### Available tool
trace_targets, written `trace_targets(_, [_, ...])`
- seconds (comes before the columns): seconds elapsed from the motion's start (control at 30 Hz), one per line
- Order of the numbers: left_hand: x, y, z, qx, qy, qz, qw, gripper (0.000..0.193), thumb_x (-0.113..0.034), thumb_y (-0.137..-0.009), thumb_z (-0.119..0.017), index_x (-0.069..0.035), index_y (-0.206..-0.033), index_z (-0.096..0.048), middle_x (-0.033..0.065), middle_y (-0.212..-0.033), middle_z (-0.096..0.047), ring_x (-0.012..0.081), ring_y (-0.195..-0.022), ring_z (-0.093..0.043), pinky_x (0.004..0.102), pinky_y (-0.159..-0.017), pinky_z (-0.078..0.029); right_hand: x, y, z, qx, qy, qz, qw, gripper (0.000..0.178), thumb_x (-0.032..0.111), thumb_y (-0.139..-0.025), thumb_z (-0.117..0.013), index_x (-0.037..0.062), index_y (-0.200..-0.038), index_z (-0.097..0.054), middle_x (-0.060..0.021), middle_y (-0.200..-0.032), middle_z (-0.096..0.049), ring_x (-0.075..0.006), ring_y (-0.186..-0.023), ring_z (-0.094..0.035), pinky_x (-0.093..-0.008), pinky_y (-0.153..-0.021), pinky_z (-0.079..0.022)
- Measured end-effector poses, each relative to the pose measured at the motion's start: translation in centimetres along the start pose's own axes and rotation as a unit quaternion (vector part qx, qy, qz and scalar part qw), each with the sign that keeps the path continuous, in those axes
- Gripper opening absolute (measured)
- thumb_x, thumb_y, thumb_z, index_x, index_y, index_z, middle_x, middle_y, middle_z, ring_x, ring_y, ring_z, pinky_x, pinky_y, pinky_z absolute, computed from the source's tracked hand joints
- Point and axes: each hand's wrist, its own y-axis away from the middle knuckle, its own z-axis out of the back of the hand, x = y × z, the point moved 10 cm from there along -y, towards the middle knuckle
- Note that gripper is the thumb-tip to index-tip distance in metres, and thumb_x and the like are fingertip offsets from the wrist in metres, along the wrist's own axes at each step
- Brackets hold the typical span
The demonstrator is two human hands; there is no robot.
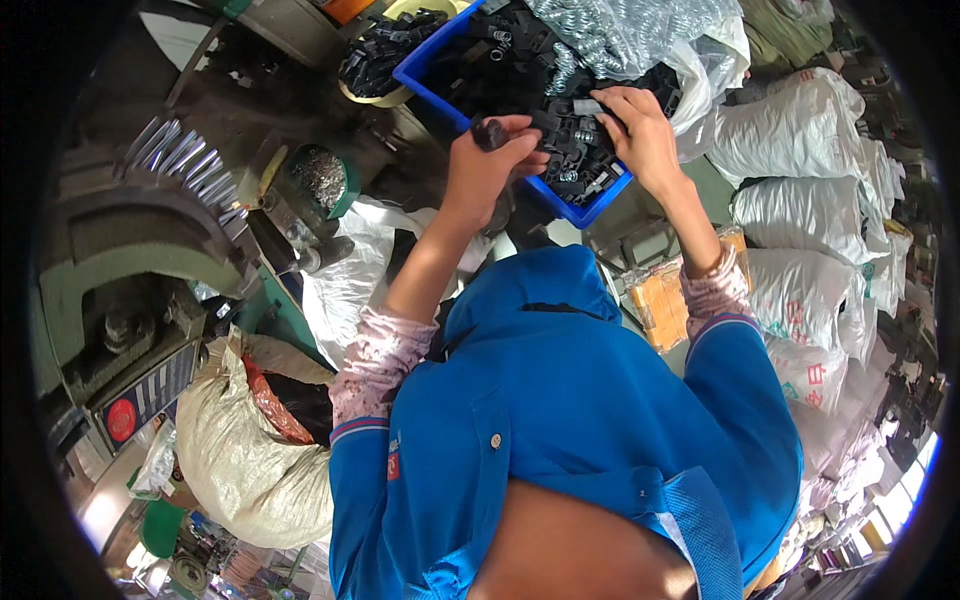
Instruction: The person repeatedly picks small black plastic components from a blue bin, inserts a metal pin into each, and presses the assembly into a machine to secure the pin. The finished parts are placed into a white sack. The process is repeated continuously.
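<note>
Your left grip point(484, 160) wraps a dark, round-ended rod point(490, 135); your right grip point(632, 128), hold unclear, is nearer the short silvery-grey piece point(584, 107) lying crosswise just left, in the blue plastic bin point(592, 212).

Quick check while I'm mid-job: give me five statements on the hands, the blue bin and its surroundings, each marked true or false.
1. The left hand holds a dark, rounded object. True.
2. The right hand is at the green container. False: its fingers are at the black parts in the blue bin.
3. Silver springs lie heaped at the bin's far side. True.
4. The white sacks are stacked to the person's left. False: they are to the right.
5. The green container holds small metallic bits. True.
</note>
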Motion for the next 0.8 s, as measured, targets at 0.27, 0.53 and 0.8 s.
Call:
trace_targets(0.27, [0.0,-1.2,-2.9,0.009,0.003,-0.059,0.998,0.024,-0.006,-0.084,-0.065,0.003,-0.106,-0.060,0.0096,-0.096,-0.064,0.0151,-0.082,-0.064,0.0295,-0.068,-0.058,1.8,3.9,-1.5,-0.004,-0.304,-0.163,0.939,0.028,0.011,-0.081,-0.069,0.0009,-0.107,-0.064,-0.0102,-0.087,-0.063,-0.0165,-0.071,-0.060,-0.0285,-0.065,-0.049])
trace_targets(0.53, [-0.5,0.3,-1.2,-0.012,0.008,-0.090,0.996,0.029,-0.004,-0.082,-0.067,0.001,-0.109,-0.060,0.0073,-0.095,-0.064,0.0122,-0.082,-0.062,0.0288,-0.069,-0.057,-7.5,1.4,0.8,0.039,0.035,-0.202,0.978,0.014,0.020,-0.082,-0.064,0.0130,-0.094,-0.069,-0.0081,-0.089,-0.062,-0.0305,-0.083,-0.061,-0.0401,-0.071,-0.049])
trace_targets(0.8, [-3.8,2.8,-1.1,-0.029,-0.154,-0.222,0.962,0.027,-0.003,-0.077,-0.072,-0.002,-0.102,-0.065,0.0031,-0.100,-0.065,0.0078,-0.087,-0.056,0.0227,-0.079,-0.045,-6.5,0.1,0.0,0.069,0.024,-0.135,0.988,0.010,0.010,-0.077,-0.066,0.0094,-0.087,-0.066,-0.0079,-0.081,-0.060,-0.0277,-0.082,-0.059,-0.0380,-0.069,-0.048])
